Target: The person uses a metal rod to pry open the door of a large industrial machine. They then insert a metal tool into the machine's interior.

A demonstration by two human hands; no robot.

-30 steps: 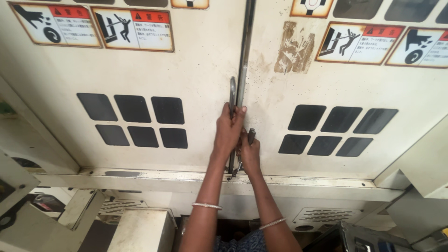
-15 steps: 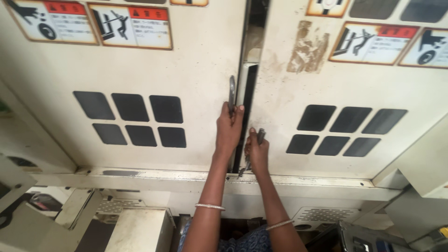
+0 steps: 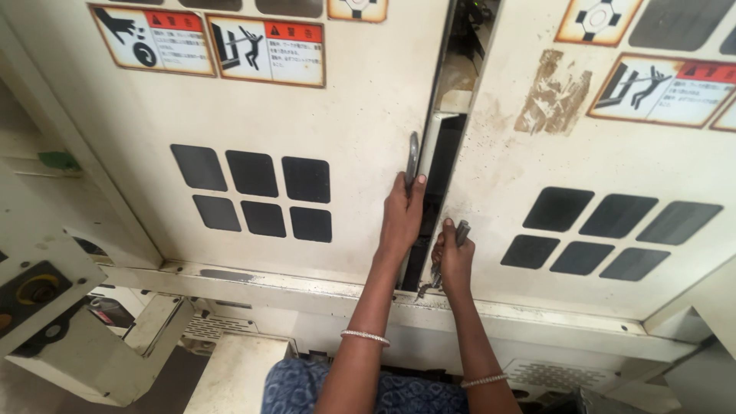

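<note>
Two cream sliding doors of a machine stand in front of me, each with a block of dark square windows. My left hand [image 3: 402,215] grips the metal handle [image 3: 413,157] on the edge of the left door [image 3: 253,115]. My right hand [image 3: 452,257] is closed on the metal handle [image 3: 461,231] of the right door [image 3: 583,153]. A dark gap [image 3: 445,161] shows between the two doors, with machine parts inside. Both wrists wear thin bracelets.
Warning stickers [image 3: 268,50] with pictograms line the top of both doors. A cream sill [image 3: 268,280] runs under the doors. A machine panel with a round dark knob [image 3: 34,287] juts out at lower left. Blue patterned cloth [image 3: 299,387] shows at the bottom.
The doors were shut together a second ago; both have slid apart and the gap has widened. My right hand has moved right with its door.
</note>
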